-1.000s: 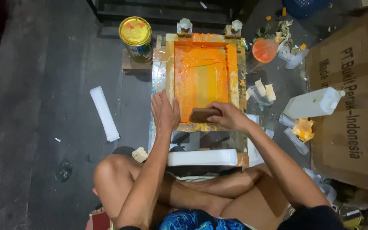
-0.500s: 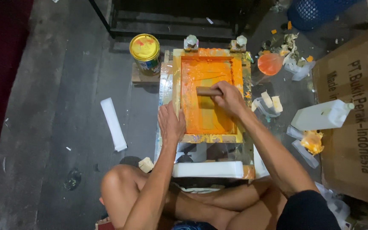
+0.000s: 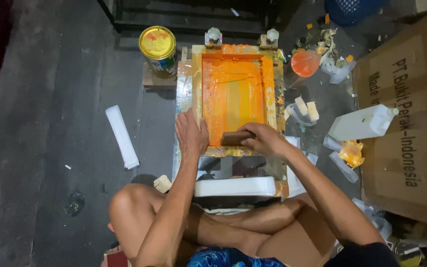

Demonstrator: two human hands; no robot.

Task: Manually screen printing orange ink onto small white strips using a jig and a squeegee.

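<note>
A wooden printing frame (image 3: pixel 195 79) lies on the floor in front of me, its screen (image 3: pixel 233 94) coated in orange ink. My right hand (image 3: pixel 264 139) grips a brown wooden squeegee (image 3: pixel 235 138) at the near end of the screen. Flat on the frame's near left corner rests my left hand (image 3: pixel 190 134), pressing it down. A white block (image 3: pixel 234 187) lies just below the frame, by my crossed legs.
A yellow-lidded paint can (image 3: pixel 158 50) stands at the frame's far left. An orange-stained cup (image 3: pixel 305 63) and scraps sit far right. A white plastic jug (image 3: pixel 362 123) lies beside a large cardboard box (image 3: pixel 405 113). A white strip (image 3: pixel 121 136) lies left.
My right hand has pulled the squeegee from the far part of the screen back to its near end. The left hand stayed on the frame's left side.
</note>
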